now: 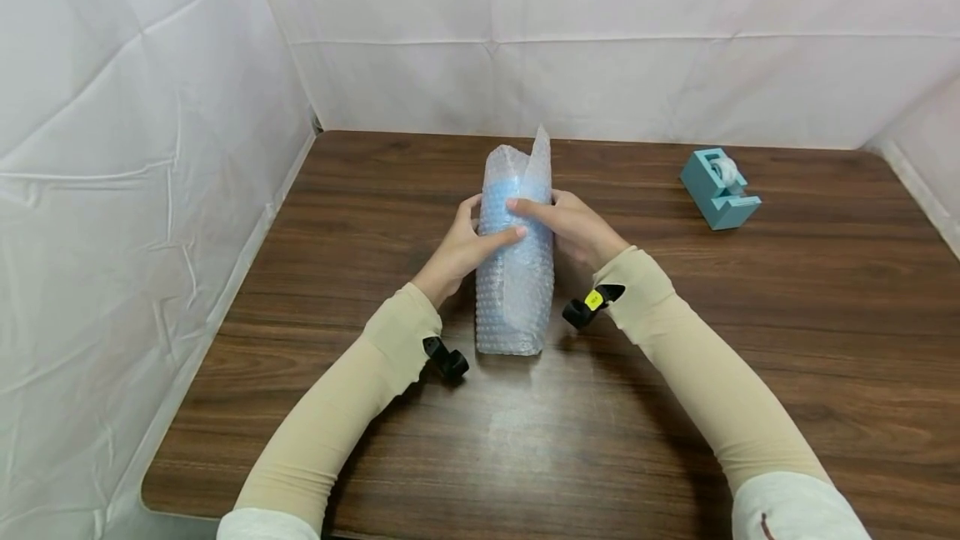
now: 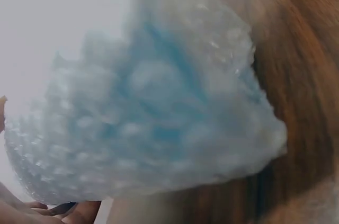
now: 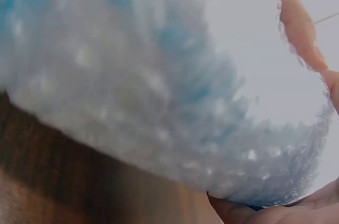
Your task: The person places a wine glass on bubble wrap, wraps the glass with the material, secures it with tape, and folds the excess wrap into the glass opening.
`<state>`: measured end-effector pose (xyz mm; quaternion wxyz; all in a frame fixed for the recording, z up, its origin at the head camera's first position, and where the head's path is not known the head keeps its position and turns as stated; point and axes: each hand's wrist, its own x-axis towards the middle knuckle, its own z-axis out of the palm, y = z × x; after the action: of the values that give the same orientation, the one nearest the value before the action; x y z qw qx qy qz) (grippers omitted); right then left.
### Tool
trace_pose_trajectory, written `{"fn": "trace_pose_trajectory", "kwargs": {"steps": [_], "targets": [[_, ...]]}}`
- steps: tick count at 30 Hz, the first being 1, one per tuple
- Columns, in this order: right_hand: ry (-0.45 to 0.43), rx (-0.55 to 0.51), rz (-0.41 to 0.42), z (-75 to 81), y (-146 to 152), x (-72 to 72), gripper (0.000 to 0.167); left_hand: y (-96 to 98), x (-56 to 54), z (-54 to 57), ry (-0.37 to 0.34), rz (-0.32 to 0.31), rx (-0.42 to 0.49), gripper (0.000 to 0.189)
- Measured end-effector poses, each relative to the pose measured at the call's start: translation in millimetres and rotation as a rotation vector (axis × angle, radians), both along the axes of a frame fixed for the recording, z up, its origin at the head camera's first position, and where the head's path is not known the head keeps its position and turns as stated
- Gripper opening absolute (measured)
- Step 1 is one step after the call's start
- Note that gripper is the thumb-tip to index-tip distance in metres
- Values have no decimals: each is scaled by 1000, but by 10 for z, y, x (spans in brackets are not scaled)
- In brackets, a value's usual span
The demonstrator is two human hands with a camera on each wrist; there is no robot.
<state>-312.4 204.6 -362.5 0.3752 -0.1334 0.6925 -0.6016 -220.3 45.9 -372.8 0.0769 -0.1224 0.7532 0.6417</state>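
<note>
A bubble-wrapped bundle (image 1: 517, 290), rolled lengthwise with something blue inside, is held between both hands over the middle of the table. My left hand (image 1: 463, 250) grips its left side, thumb across the top and fingers partly hidden behind. From the right, my right hand (image 1: 583, 227) grips it too, its thumb on the wrap a little farther up. Loose wrap stands up at the far end. The bubble wrap (image 2: 159, 144) fills much of the left wrist view, and in the right wrist view fingers (image 3: 275, 214) curl under the wrap (image 3: 132, 91).
A teal tape dispenser (image 1: 716, 194) with a roll of clear tape stands at the back right of the brown wooden table (image 1: 750, 340). White sheeting (image 1: 615, 40) hangs behind the table and along its left side. Small black cameras (image 1: 447, 361) sit on both wrists.
</note>
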Motion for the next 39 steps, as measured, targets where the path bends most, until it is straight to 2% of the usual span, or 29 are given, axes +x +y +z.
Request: {"fn": "trace_pose_trajectory", "kwargs": {"steps": [8, 18, 24, 30, 33, 36, 39], "targets": [[122, -29, -13, 180, 95, 49, 83, 52, -4, 135, 113, -18, -2, 100], [378, -47, -65, 407, 206, 155, 98, 68, 15, 304, 328, -59, -27, 106], [520, -140, -78, 536, 262, 271, 91, 67, 40, 395, 462, -98, -43, 103], [685, -257, -89, 571, 294, 378, 90, 81, 45, 430, 602, -136, -24, 99], [774, -302, -106, 569, 298, 425, 93, 98, 57, 451, 637, -151, -11, 99], [832, -340, -118, 584, 301, 502, 97, 127, 121, 518, 657, -178, 7, 97], [886, -347, -122, 594, 308, 591, 100, 143, 185, 555, 664, -201, -14, 95]]}}
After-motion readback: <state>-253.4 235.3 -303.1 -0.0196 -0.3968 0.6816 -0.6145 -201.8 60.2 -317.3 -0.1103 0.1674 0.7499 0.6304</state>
